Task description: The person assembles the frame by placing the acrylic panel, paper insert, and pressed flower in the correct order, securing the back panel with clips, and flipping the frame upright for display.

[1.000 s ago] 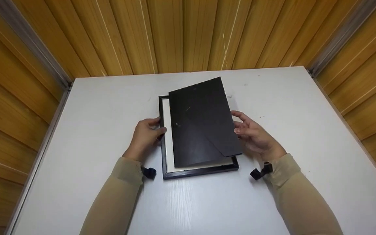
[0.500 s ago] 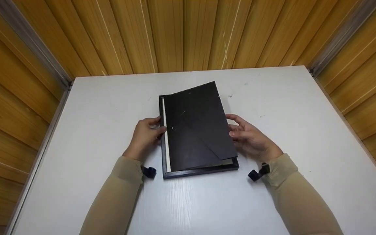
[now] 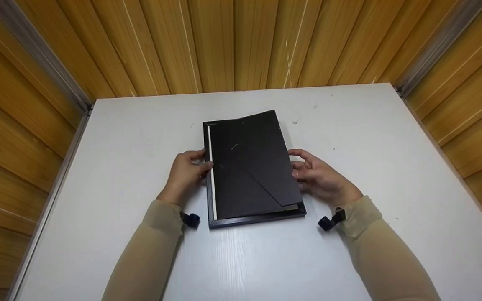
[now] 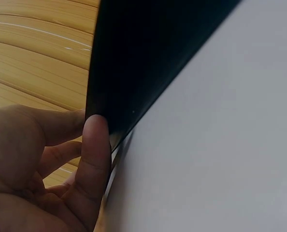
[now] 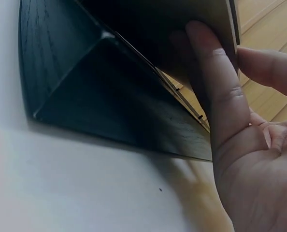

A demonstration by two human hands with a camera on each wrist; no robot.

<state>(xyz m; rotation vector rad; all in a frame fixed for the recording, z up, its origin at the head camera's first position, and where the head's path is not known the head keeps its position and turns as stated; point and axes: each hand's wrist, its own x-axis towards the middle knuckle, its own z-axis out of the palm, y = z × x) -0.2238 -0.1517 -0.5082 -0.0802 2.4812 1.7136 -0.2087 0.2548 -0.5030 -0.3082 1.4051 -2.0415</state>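
Observation:
A black picture frame [image 3: 257, 219] lies back side up on the white table. Over it is a black backing board [image 3: 253, 167], its left edge down inside the frame and its right side raised, tilted. A thin white strip [image 3: 212, 179] shows along the frame's inner left side. My left hand [image 3: 184, 173] grips the frame's left side, thumb on top; the left wrist view shows the thumb [image 4: 96, 145] against the dark edge. My right hand [image 3: 320, 175] pinches the board's right edge; in the right wrist view one finger [image 5: 216, 72] lies along the board's underside, above the frame's corner.
The white table [image 3: 140, 125] spreads around the frame, with a few small dark marks on it. Wood-look panelled walls [image 3: 216, 46] stand behind and at both sides. Dark straps with small black parts [image 3: 331, 219] sit at both wrists.
The backing board has moved left and down into the frame, and its tilt has lessened. My right hand has followed it left and slightly toward me. My left hand stays in place.

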